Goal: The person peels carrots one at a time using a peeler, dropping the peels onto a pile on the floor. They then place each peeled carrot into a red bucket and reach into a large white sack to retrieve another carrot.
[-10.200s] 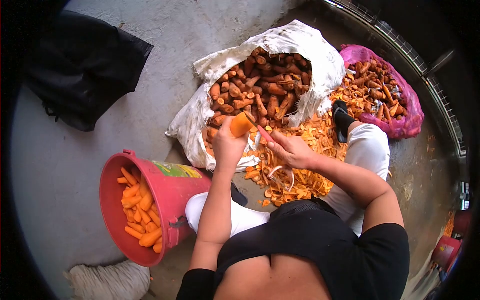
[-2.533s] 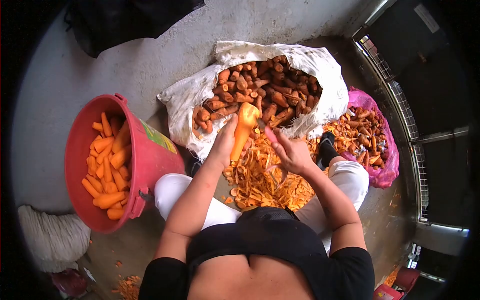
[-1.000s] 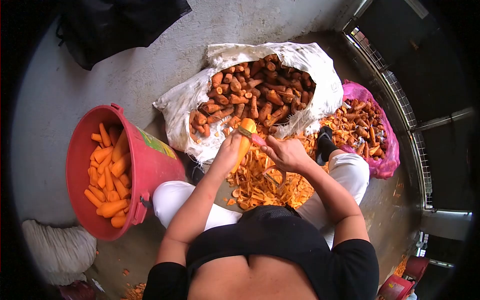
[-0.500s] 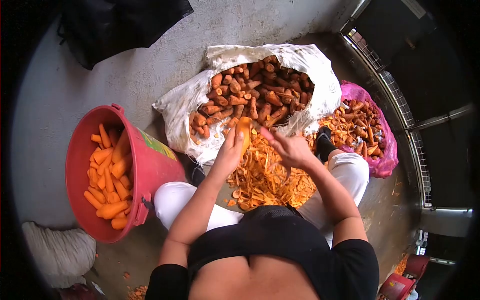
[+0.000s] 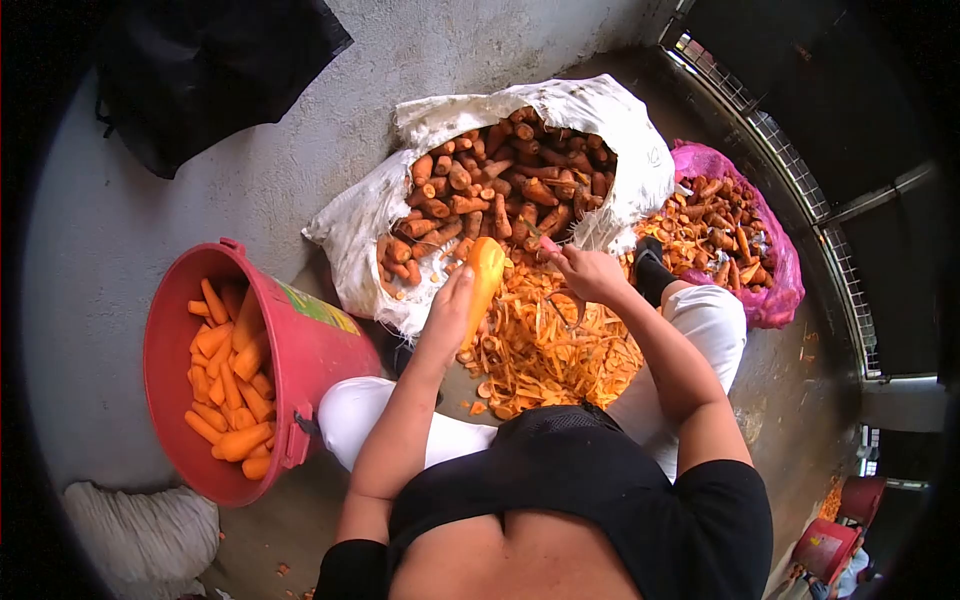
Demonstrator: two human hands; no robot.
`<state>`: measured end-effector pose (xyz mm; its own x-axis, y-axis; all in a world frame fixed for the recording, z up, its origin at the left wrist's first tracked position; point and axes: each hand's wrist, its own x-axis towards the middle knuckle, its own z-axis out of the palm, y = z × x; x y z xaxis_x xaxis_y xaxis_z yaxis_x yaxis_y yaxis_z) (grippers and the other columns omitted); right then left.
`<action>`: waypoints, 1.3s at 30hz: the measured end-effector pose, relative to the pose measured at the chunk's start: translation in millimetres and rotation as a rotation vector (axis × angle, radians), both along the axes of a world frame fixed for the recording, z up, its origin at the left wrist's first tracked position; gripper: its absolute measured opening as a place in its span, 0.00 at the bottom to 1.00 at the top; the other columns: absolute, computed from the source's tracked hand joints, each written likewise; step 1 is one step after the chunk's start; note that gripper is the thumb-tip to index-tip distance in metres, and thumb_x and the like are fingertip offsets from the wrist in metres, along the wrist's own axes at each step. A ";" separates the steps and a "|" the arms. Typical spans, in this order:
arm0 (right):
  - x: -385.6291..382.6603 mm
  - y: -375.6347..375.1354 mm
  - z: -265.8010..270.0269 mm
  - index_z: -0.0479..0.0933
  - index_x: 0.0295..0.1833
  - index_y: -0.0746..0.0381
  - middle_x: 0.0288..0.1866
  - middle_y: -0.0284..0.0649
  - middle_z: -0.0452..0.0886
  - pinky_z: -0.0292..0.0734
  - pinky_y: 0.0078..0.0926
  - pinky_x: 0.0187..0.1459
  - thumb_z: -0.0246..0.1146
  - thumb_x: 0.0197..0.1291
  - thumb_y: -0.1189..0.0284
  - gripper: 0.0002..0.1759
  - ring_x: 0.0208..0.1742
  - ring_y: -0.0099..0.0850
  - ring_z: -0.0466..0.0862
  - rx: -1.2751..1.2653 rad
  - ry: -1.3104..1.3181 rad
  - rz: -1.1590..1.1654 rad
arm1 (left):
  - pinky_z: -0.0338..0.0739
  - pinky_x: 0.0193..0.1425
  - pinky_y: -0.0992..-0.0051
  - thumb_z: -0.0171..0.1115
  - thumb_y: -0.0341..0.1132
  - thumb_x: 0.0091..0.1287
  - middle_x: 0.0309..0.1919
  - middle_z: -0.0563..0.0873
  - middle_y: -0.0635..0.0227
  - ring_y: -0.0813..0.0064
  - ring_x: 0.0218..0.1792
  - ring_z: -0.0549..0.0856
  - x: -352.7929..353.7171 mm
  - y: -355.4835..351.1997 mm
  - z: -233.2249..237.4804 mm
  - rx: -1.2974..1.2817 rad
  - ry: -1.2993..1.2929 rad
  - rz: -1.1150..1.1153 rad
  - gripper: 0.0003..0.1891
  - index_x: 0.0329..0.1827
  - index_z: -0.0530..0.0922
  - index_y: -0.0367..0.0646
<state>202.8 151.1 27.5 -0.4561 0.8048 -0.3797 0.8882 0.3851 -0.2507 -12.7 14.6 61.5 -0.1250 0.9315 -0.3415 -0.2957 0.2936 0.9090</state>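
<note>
My left hand (image 5: 452, 308) is wrapped round a thick, bright orange peeled carrot (image 5: 486, 272), held tilted above the floor. To its right, my right hand (image 5: 588, 272) is closed on a small pink-handled peeler (image 5: 547, 243), whose thin end points up and left, apart from the carrot; fingers hide much of it. A thin strip of peel hangs below this hand. Underneath both hands lies a heap of carrot peelings (image 5: 555, 350). Just beyond them a white sack (image 5: 640, 165) lies with its mouth open, full of unpeeled carrots (image 5: 520, 170).
At my left a red bucket (image 5: 335, 345) leans towards me, holding peeled carrots (image 5: 235, 390). A pink bag (image 5: 785, 270) of carrot pieces and scraps stands at the right, past my foot. A pale sack (image 5: 145, 530) lies lower left, and red containers (image 5: 828, 548) stand lower right.
My right hand has moved slightly up, and the peeler's thin end now shows. The carrot has swung to show more of its side. The whole view has shifted a little.
</note>
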 end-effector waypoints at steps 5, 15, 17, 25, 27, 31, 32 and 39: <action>-10.6 -35.1 27.0 0.71 0.53 0.58 0.31 0.51 0.81 0.75 0.45 0.38 0.41 0.70 0.46 0.27 0.36 0.49 0.83 -0.129 0.335 0.082 | 0.68 0.17 0.83 0.40 0.54 0.75 0.26 0.79 0.69 0.83 0.16 0.74 -9.8 4.2 -4.9 -0.109 -0.307 -0.039 0.22 0.48 0.74 0.44; -15.8 -53.6 51.3 0.70 0.41 0.58 0.18 0.50 0.74 0.70 0.49 0.28 0.45 0.69 0.48 0.23 0.25 0.53 0.78 0.010 0.308 0.321 | 0.63 0.12 0.83 0.40 0.56 0.74 0.24 0.77 0.68 0.83 0.13 0.72 -6.1 -0.1 -4.3 -0.130 -0.117 -0.037 0.24 0.42 0.73 0.43; -14.5 -52.9 49.4 0.70 0.41 0.57 0.18 0.49 0.75 0.70 0.49 0.27 0.45 0.69 0.48 0.23 0.25 0.53 0.78 0.017 0.308 0.324 | 0.63 0.11 0.83 0.41 0.56 0.74 0.23 0.77 0.68 0.83 0.13 0.72 -5.7 -1.0 -6.6 -0.132 -0.094 -0.034 0.24 0.42 0.73 0.42; -9.5 -16.8 24.6 0.69 0.49 0.56 0.24 0.40 0.80 0.73 0.39 0.24 0.41 0.70 0.46 0.25 0.24 0.38 0.82 -0.090 -0.166 0.078 | 0.61 0.12 0.83 0.42 0.56 0.74 0.24 0.77 0.68 0.84 0.12 0.70 -4.0 -9.2 8.7 -0.201 -0.228 -0.167 0.23 0.45 0.73 0.45; 8.9 2.7 12.4 0.69 0.51 0.59 0.28 0.39 0.82 0.74 0.39 0.27 0.39 0.69 0.44 0.29 0.26 0.36 0.83 -0.009 -0.171 0.036 | 0.61 0.12 0.83 0.42 0.56 0.74 0.24 0.77 0.68 0.83 0.13 0.70 -4.6 -12.8 13.5 -0.215 -0.267 -0.214 0.24 0.46 0.73 0.44; 29.9 3.7 -6.8 0.72 0.50 0.62 0.32 0.46 0.82 0.74 0.38 0.32 0.40 0.70 0.44 0.31 0.31 0.39 0.83 0.052 0.179 -0.057 | 0.65 0.15 0.82 0.41 0.57 0.74 0.24 0.78 0.67 0.82 0.14 0.72 -7.4 -7.0 1.5 -0.169 -0.324 -0.193 0.26 0.46 0.74 0.40; 31.3 1.3 -16.2 0.72 0.49 0.63 0.31 0.46 0.81 0.73 0.36 0.31 0.40 0.71 0.45 0.31 0.30 0.39 0.82 0.047 0.308 -0.084 | 0.65 0.15 0.83 0.42 0.57 0.74 0.25 0.78 0.67 0.82 0.15 0.73 -8.6 -5.1 2.2 -0.159 -0.328 -0.189 0.26 0.47 0.75 0.40; 13.1 -20.6 2.9 0.76 0.42 0.66 0.34 0.42 0.76 0.72 0.31 0.45 0.40 0.71 0.43 0.35 0.39 0.33 0.76 -0.403 0.747 -0.074 | 0.70 0.22 0.84 0.41 0.59 0.73 0.27 0.78 0.69 0.82 0.19 0.74 -7.8 -0.4 4.8 0.032 -0.424 -0.214 0.28 0.52 0.74 0.41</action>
<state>215.9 130.5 30.5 -0.6526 0.7103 -0.2638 0.4548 0.0887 -0.8862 -20.5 14.1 66.3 0.2148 0.9322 -0.2914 -0.5791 0.3618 0.7306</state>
